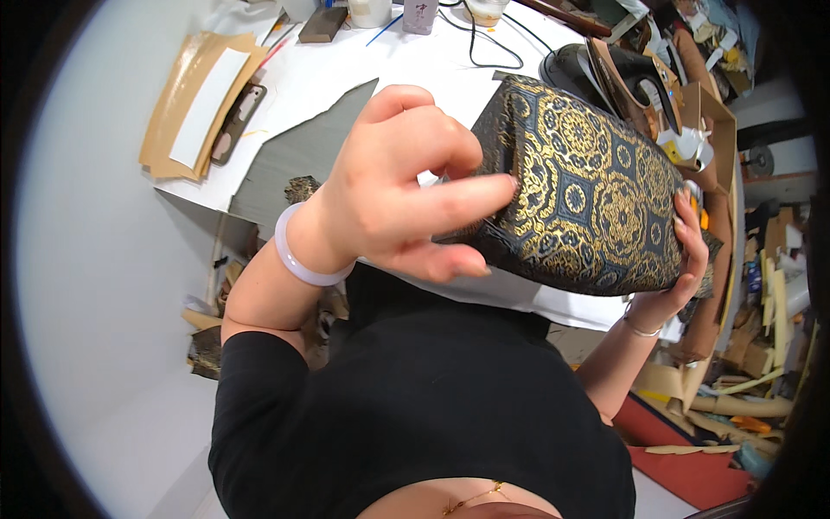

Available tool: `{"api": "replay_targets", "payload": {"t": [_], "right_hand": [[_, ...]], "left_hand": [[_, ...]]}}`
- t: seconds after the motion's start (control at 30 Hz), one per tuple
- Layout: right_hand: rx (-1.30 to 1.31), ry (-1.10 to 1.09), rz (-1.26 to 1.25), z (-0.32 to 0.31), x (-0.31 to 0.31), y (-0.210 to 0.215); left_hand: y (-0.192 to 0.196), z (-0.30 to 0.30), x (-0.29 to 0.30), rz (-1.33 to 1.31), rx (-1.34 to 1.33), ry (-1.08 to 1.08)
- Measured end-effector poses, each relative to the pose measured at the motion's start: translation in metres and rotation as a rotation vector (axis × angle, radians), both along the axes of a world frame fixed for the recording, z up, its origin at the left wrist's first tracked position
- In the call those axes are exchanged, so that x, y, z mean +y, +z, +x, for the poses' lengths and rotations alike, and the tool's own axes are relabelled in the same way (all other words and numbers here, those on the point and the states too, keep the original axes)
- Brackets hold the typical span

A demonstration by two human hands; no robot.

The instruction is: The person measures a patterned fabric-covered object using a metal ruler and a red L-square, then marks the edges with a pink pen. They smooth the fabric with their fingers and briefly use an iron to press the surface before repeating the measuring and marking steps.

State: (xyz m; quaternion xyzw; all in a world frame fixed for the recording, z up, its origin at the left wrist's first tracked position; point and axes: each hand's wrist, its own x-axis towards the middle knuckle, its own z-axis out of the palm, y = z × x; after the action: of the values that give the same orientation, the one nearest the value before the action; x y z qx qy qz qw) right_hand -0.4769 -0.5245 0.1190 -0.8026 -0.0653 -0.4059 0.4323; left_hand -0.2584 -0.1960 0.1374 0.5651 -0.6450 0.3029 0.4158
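Note:
A box (596, 190) covered in dark brocade with gold and blue-grey round motifs is held up tilted above the table. My right hand (689, 251) grips its right end, fingers on the patterned face and the palm underneath. At the box's left edge is my left hand (406, 182), its index finger stretched out and its tip on the corner where the pattern meets the darker side. The thumb stays apart near the lower left corner, and the other fingers are curled, with nothing seen in them. Part of the dark left side is hidden behind this hand.
A white-covered table (346, 73) bears a grey sheet (285, 173) and brown paper sheets (177, 95) beside a phone (238, 124). Behind the box lies a black appliance (566, 69), with a cable (474, 43) further back. Cardboard (713, 130) and scraps (769, 337) crowd the right side.

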Motion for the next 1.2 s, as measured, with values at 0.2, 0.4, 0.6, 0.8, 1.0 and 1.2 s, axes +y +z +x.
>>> {"api": "replay_targets", "payload": {"t": [0.2, 0.4, 0.6, 0.8, 1.0, 1.2], "right_hand": [[-0.011, -0.052, -0.014, -0.001, 0.000, 0.001], [-0.027, -0.056, 0.010, 0.000, 0.003, 0.002], [0.007, -0.067, -0.074, -0.002, 0.003, 0.003], [-0.001, -0.063, -0.039, 0.000, 0.004, 0.001], [0.005, -0.053, -0.016, 0.000, 0.008, 0.001], [0.013, -0.023, -0.034, 0.000, 0.007, 0.001]], "left_hand": [[-0.010, -0.006, -0.002, -0.112, -0.060, 0.091], [-0.013, 0.005, -0.004, -0.080, 0.091, 0.034], [-0.010, 0.012, -0.005, -0.074, 0.160, 0.081], [-0.005, 0.015, -0.005, 0.077, 0.080, 0.114], [-0.006, 0.017, 0.001, 0.079, 0.105, 0.054], [-0.013, 0.011, 0.003, 0.060, 0.153, 0.009]]}}
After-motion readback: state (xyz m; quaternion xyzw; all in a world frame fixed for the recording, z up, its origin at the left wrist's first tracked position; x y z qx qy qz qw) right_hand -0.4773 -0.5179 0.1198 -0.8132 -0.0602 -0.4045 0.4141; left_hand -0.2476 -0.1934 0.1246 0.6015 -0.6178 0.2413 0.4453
